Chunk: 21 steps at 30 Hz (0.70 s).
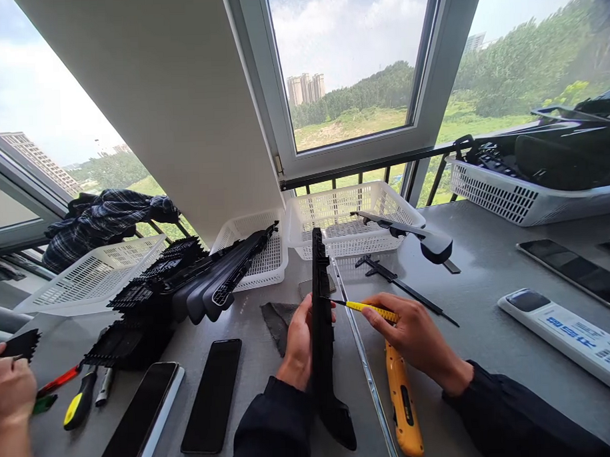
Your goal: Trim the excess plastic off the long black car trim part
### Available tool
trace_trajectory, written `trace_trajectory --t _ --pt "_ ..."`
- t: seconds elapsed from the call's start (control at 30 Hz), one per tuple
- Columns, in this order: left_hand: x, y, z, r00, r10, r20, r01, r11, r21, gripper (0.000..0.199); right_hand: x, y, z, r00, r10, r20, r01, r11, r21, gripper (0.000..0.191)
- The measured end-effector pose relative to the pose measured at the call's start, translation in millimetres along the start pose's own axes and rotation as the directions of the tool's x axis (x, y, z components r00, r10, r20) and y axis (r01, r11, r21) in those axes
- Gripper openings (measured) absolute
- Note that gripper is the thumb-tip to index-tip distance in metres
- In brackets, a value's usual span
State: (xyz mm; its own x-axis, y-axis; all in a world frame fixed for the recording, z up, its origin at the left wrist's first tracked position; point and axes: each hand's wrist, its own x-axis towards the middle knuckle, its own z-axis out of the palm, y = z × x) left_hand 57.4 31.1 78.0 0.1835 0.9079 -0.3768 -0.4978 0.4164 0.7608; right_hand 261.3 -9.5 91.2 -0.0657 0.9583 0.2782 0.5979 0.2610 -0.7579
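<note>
My left hand (299,340) is closed around a long black plastic trim piece (324,368), which stands on end before me with its curved foot toward me. Between the fingers of my right hand (413,328) is a slim yellow-handled craft knife (372,311). Its thin dark tip touches or nearly touches the edge of the trim piece about halfway up. Below my right hand lies an orange power tool (404,408). A long metal ruler (362,353) runs between the trim piece and that tool. Behind my left hand a dark grey cloth (278,321) lies partly hidden.
White baskets (358,240) line the window side, with a grey-black trim part (410,233) across one. Stacked black parts (201,279) are at left. Phones (211,397), a white device (564,339) and a caliper (402,285) lie around. A co-worker's hand (13,385) holds a toothed black piece.
</note>
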Motion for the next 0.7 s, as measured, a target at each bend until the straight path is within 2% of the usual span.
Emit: trace_trajectory --t 0.17,0.37,0.5,0.7 --pt "0.3 0.0 -0.5 0.994 0.099 0.043 -0.101 0.994 0.042 0.047 0.1 -1.7 -0.4 1.0 -0.002 -0.014 0.002 1.0 0.011 0.038" --pt "-5.0 4.1 -2.3 0.984 -0.055 0.171 0.062 0.997 -0.036 0.05 0.5 -4.3 -4.6 0.999 0.002 -0.047 0.001 0.998 0.065 0.039" --pt "-3.6 2.2 -4.4 0.98 -0.016 0.201 0.033 0.996 -0.083 0.05 0.5 -7.4 -6.8 0.997 0.016 -0.071 -0.008 0.994 0.106 0.039" --pt "-6.9 1.9 -2.9 0.978 0.039 0.205 -0.02 0.995 -0.094 0.056 1.1 -7.3 -4.7 0.999 0.016 -0.038 -0.012 0.996 0.085 0.042"
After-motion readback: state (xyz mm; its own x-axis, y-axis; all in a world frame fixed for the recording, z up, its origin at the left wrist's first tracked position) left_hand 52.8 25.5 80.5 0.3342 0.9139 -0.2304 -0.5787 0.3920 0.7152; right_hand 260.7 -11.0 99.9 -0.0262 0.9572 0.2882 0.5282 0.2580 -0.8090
